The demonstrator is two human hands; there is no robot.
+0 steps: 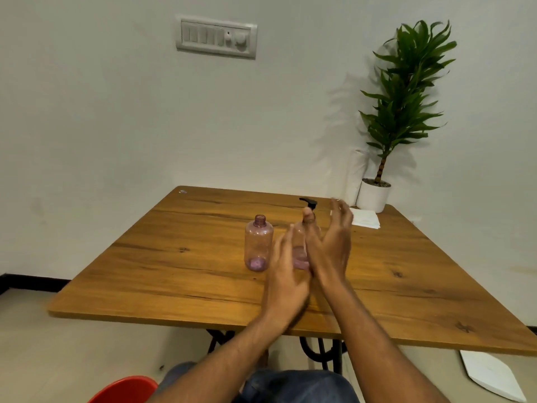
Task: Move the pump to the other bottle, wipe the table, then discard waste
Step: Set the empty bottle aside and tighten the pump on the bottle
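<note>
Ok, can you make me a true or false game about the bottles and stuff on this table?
1. The black pump sits on the bottle between the hands. True.
2. The open bottle has a cap on. False: its neck is bare.
3. Napkins lie near the plant pot. True.
4. The left hand holds a napkin. False: it holds nothing, fingers straight.
5. The open bottle lies tipped over. False: it stands upright on the table.

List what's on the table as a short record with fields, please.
open bottle: upright, no cap, left of the hands
pump bottle: upright between the hands, black pump on top
left hand: open, beside the pump bottle
right hand: open, reaching at it
napkins: far right on the table
plant: white pot, far corner
</note>
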